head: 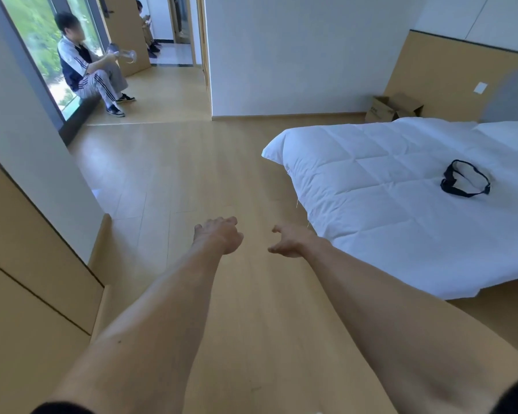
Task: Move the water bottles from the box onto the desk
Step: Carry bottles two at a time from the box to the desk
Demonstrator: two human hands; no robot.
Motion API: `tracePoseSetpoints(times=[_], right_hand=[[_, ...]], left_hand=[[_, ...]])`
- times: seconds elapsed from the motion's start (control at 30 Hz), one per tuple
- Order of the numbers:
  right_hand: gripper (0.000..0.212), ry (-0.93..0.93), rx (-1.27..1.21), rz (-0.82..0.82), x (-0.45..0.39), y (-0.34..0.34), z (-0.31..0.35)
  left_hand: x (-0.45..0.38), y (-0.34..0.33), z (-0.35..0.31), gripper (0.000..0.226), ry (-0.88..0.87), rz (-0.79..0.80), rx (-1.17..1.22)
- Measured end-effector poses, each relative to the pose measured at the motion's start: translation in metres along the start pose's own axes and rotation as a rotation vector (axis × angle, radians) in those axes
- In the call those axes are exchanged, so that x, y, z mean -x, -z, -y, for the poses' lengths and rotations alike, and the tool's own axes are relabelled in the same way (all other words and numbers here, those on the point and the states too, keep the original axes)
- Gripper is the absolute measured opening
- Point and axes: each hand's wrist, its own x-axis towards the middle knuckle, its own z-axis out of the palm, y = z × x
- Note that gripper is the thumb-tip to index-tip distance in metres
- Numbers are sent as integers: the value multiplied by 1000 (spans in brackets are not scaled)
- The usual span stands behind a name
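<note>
Hands: left hand (219, 234) loosely curled, right hand (290, 242) spread, both empty. Box (393, 109) upper right; bottles unseen, likely slippery, take mid-body.

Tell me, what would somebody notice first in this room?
Probably the two bare arms stretched out over the wooden floor, with the left hand and right hand holding nothing. Next, the big white bed on the right, with a black strap lying on it. A cardboard box stands open behind the bed by the wall.
</note>
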Motion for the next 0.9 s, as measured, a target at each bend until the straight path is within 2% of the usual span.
tracePoseSetpoints(times=[0.43, 0.63, 0.9], right_hand=[[67, 6, -11, 4, -228, 77, 6], [68, 15, -19, 23, -345, 139, -2], [61, 25, 41, -45, -472, 216, -5]], left_hand=[[-219, 60, 5, 51, 24, -10, -19], [-330, 109, -8, 52, 73, -7, -23], [-458, 162, -12, 52, 110, -32, -2]])
